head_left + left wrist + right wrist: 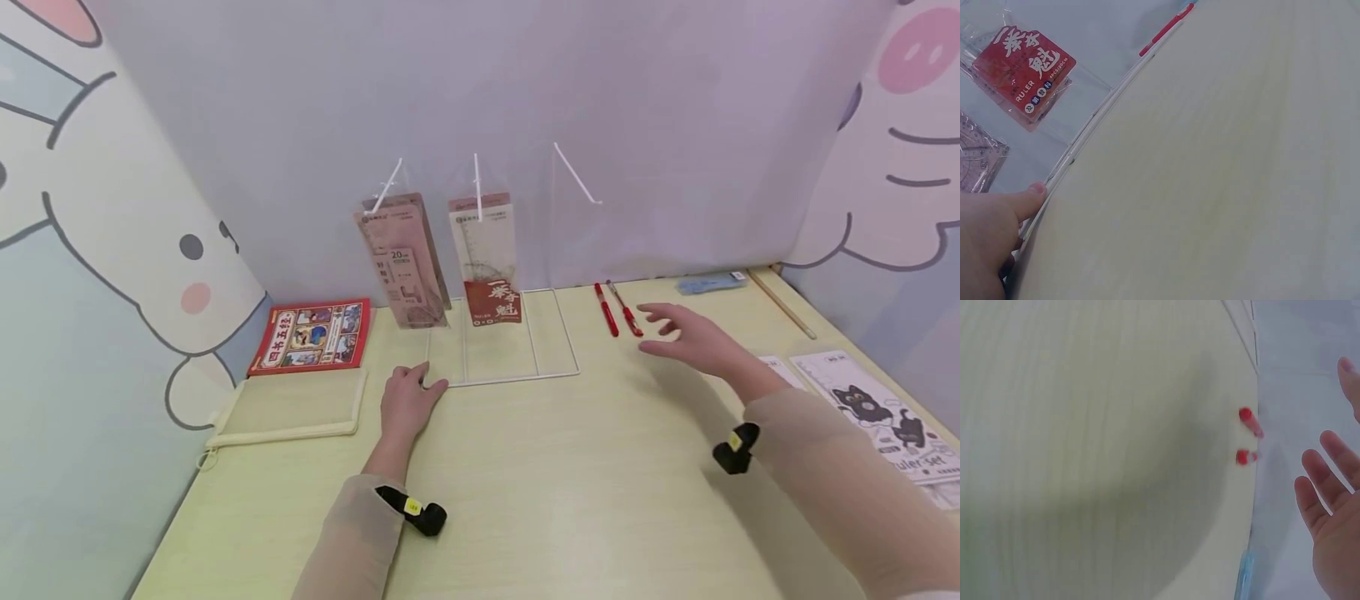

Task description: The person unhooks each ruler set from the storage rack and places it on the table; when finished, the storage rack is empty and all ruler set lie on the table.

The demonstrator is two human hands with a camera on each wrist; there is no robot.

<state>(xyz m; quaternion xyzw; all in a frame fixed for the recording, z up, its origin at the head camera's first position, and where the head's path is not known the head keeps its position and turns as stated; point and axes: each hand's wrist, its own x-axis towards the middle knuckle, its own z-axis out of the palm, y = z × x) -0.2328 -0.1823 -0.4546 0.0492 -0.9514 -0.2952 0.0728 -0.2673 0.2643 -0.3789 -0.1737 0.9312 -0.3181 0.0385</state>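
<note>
A white wire display rack [517, 380] stands on the table against the back wall, with three hooks sticking out. My left hand [406, 402] grips the front left corner of its base; in the left wrist view the thumb [1034, 197] lies along the wire. Packaged ruler sets hang from two hooks: a pink pack [405, 267] on the left and a white-and-red pack [491, 258] in the middle. The right hook [577, 175] is bare. My right hand [693, 337] hovers with fingers spread, holding nothing, just right of two red pens [606, 310].
On the left lie a red book [311, 336] and a pale zip pouch [288, 404]. Ruler set packs [873, 408] with black cat drawings lie on the right. Behind are a blue packet [711, 283] and a wooden stick [783, 304]. Printed walls enclose the table.
</note>
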